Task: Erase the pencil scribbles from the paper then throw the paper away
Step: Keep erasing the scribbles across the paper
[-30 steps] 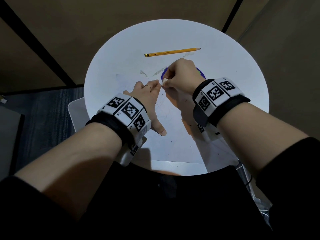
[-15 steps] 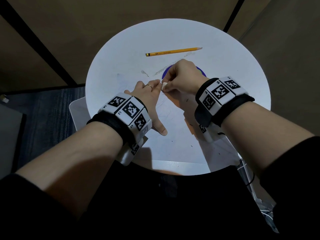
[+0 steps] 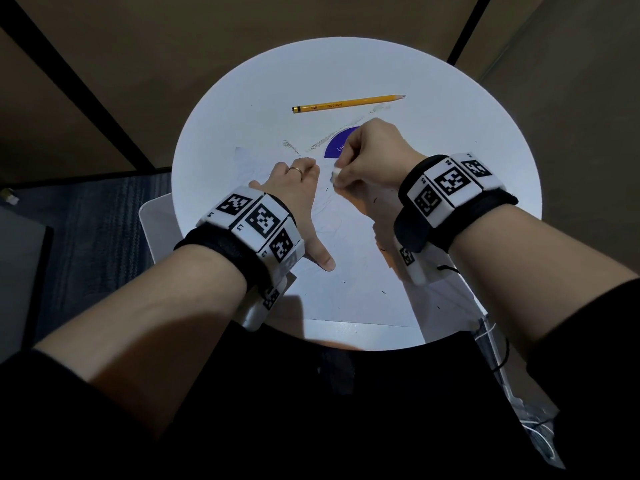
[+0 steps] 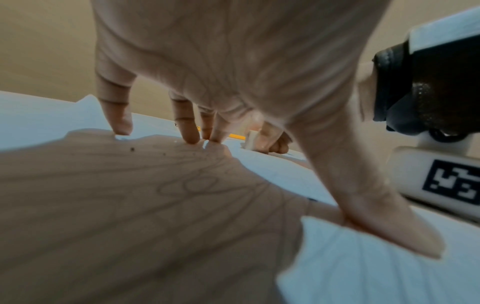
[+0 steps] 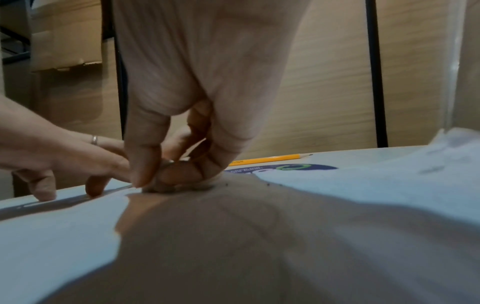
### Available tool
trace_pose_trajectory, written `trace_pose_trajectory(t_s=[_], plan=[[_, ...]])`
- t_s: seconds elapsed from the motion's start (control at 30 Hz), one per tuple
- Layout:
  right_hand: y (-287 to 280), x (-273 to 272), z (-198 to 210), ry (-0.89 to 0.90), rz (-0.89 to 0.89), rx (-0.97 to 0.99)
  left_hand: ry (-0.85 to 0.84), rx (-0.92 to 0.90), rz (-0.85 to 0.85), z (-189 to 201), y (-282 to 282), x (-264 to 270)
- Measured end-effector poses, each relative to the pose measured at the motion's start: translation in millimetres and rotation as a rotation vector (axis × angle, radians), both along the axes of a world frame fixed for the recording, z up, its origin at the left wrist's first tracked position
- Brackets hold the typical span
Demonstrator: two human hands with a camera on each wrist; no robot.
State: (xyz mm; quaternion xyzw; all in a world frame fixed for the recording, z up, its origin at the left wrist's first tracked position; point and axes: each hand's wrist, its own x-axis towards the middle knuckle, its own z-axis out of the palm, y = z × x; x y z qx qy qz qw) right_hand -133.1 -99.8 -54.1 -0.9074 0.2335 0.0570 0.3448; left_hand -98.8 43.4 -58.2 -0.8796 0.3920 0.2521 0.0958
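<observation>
A person's left hand lies at about 9 o'clock on the round white worktop, fingertips and spread thumb pressing flat on the white paper, its grip wide and holding nothing. Faint pencil scribbles loop across the sheet beneath the palm. Just to its right, near the worktop's centre, the right hand pinches a small white eraser between thumb and curled fingers, its lower end on the paper. At 12 o'clock, well beyond both hands, a yellow pencil lies on the worktop, beside a purple round sticker.
</observation>
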Motion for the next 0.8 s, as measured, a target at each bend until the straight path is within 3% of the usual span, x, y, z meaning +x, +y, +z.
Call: trace_pose_trajectory(t_s=[0.1, 0.23, 0.4, 0.57, 0.7, 0.8], plan=[[-0.5, -4.7, 0.9, 0.036, 0.020, 0.064, 0.008, -0.003, 0.011, 1.0, -0.4, -0.2], [-0.1, 0.3, 0.6, -0.056, -0.045, -0.059, 0.011, -0.006, 0.022, 1.6, 1.4, 0.1], [8.9, -7.6, 4.8, 0.077, 0.113, 0.055, 0.033, -0.010, 0.032, 1.5, 4.8, -0.2], [6.6, -1.8, 4.1, -0.029, 0.024, -0.063, 0.023, -0.006, 0.010, 2.7, 7.3, 2.8], [11.8, -7.9, 5.8, 0.115, 0.150, 0.097, 0.020, -0.007, 0.005, 2.8, 7.4, 2.5], [6.9, -6.1, 5.0, 0.039, 0.061, 0.058, 0.018, -0.005, 0.006, 3.5, 6.5, 2.0]])
